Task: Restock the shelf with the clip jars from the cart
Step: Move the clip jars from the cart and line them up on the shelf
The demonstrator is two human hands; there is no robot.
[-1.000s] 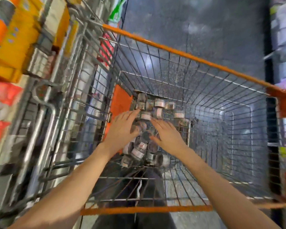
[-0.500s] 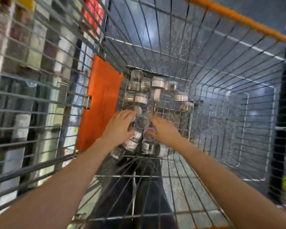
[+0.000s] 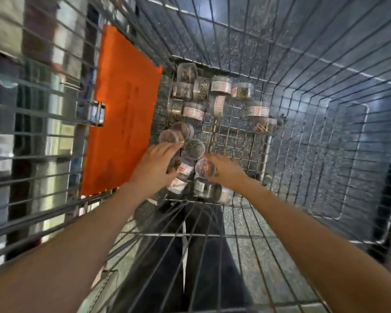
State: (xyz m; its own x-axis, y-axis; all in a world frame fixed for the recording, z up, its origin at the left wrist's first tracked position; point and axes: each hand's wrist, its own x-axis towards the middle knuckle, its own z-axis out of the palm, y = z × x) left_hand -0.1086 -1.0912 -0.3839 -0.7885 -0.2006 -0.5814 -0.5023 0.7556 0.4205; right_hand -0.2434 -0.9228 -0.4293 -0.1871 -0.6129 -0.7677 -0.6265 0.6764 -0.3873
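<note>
Your left hand (image 3: 155,170) and right hand (image 3: 226,169) cup the near cluster of clip jars (image 3: 193,150) on the cart (image 3: 235,136) floor, fingers curled round it. Squeeze evenly before lifting. About eight jars here; roughly ten lie loose at twelve o'clock.

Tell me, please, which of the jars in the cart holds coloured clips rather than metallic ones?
The jar at the far right of the far cluster: red and yellow show through it, while the other jars look silver or brass.
</note>
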